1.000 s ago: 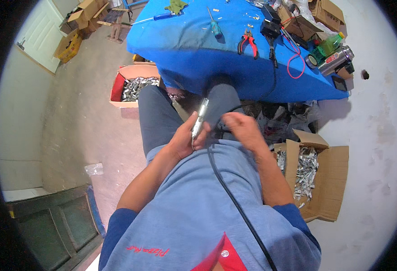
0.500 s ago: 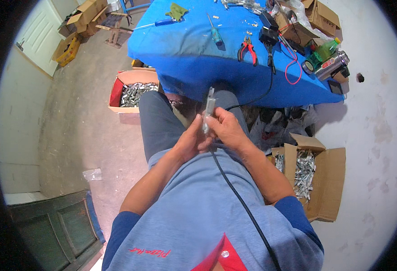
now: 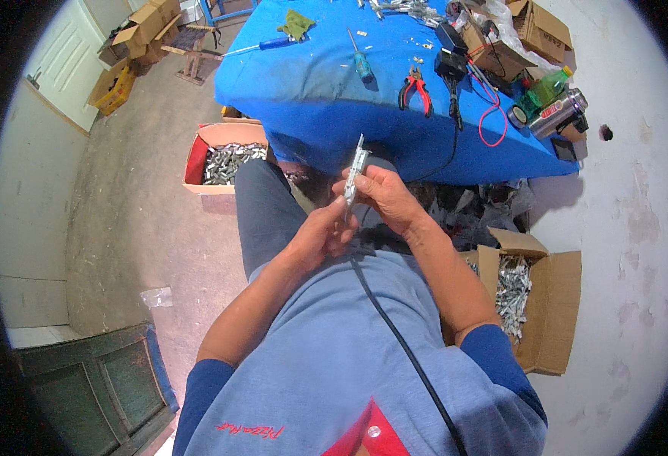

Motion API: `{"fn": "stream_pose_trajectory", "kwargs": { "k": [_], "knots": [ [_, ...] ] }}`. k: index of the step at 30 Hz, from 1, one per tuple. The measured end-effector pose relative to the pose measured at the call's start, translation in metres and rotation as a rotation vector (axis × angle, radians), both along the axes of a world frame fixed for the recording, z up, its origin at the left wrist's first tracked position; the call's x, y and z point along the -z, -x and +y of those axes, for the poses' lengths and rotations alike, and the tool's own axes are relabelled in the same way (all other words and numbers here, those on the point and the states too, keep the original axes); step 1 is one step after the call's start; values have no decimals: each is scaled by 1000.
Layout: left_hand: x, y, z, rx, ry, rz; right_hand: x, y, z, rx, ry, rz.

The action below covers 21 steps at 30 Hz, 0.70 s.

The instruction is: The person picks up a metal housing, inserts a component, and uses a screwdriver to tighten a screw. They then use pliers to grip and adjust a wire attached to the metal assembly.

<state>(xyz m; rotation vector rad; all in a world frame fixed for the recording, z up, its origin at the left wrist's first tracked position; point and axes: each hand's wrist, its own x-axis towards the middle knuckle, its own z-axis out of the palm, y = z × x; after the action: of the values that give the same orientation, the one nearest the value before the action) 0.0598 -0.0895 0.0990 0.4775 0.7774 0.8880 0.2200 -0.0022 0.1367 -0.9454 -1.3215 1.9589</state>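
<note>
A slim, silvery-white part (image 3: 357,163) stands tilted upright above my lap, its narrow tip pointing toward the table. Its exact kind I cannot make out. My right hand (image 3: 389,196) grips it around the middle, thumb on the near face and fingers behind. At its lower end my left hand (image 3: 325,232) pinches it with thumb and fingertips; the left fingers are partly hidden. A black cable (image 3: 402,346) runs up over my shirt and passes below both hands.
On the blue-covered table (image 3: 311,91) lie red-handled pliers (image 3: 416,93), a screwdriver (image 3: 362,67), another blue-handled screwdriver (image 3: 275,43), a black adapter (image 3: 449,62) and a steel flask (image 3: 558,114). Boxes of small metal parts stand on the left (image 3: 197,167) and right (image 3: 562,304).
Both hands have shifted slightly, and the part has turned to show its ridged, detailed side. My right hand has moved up along it, and my left hand sits a little lower.
</note>
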Motion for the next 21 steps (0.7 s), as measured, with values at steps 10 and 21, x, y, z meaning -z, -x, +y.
{"fn": "stream_pose_trajectory", "kwargs": {
  "k": [10,21],
  "knots": [
    [-34,39,74,-156,-72,199,-10,39,83,4,5,23],
    [-8,56,160,-271,-71,193,22,80,167,132,41,33]
  ]
}}
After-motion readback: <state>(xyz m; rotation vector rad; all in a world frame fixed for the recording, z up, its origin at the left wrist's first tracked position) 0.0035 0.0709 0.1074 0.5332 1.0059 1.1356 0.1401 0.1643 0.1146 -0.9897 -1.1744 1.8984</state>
